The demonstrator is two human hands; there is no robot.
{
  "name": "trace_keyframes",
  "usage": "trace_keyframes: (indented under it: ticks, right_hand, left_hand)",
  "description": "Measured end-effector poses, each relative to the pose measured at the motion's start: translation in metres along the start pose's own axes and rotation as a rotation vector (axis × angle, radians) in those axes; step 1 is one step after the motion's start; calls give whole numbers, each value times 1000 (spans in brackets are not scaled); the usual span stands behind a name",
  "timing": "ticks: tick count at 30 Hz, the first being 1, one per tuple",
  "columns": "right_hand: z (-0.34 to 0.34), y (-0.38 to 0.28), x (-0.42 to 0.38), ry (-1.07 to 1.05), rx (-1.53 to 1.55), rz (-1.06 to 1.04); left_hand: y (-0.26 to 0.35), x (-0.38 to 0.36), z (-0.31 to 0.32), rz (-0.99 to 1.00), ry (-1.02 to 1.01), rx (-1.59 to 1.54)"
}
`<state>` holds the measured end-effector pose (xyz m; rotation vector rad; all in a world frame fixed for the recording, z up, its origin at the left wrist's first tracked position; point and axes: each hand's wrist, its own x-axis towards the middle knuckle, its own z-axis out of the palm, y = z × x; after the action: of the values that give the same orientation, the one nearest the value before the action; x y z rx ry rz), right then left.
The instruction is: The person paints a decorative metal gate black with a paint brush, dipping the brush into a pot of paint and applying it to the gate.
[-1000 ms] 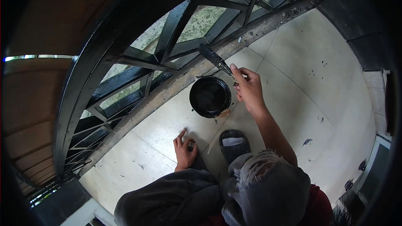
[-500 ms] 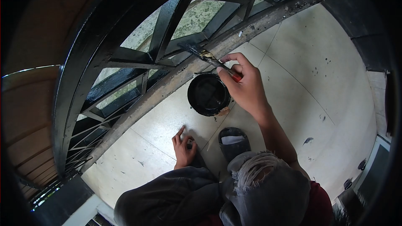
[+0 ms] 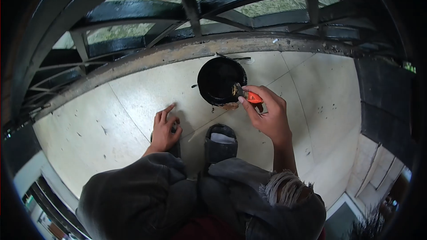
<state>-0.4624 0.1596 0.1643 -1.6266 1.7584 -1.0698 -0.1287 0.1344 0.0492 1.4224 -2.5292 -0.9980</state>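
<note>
Floor [image 3: 133,93]: pale tile, dark-flecked. On it, one round bucket [image 3: 215,78], interior black, contents' level unclear. Brush [image 3: 254,98], orange-handled, pinched by right hand [image 3: 273,118]; head now at bucket's rim, previously beside grille [image 3: 192,0], glossy black, beyond bucket. Left hand [image 3: 165,131]: left of bucket, fingers loosely spread.

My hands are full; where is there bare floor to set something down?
Pale floor looks open, bar dark specks, between left hand and ledge, and between right hand and dark wall. Crowded: around the pot, brush and slipper.
</note>
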Motion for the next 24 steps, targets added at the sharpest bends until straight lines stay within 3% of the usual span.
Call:
trace_keyframes:
  ticks: [12, 14, 18, 20, 24]
  right_hand:
    - [7, -24, 17, -132, -174, 80]
    - [-2, -37, 15, -6, -165, -35]
    - [8, -28, 16, 17, -138, 133]
    - [12, -24, 17, -49, -207, 76]
    - [19, -25, 7, 124, -163, -72]
  left_hand:
    - [-6, -2, -2, -3, -32, -28]
    - [-8, -2, -2, -7, -41, -30]
    - [-8, -2, -3, -13, -53, -32]
    - [-7, -1, -2, -5, -44, -34]
    - [-9, -2, -2, 11, -32, -33]
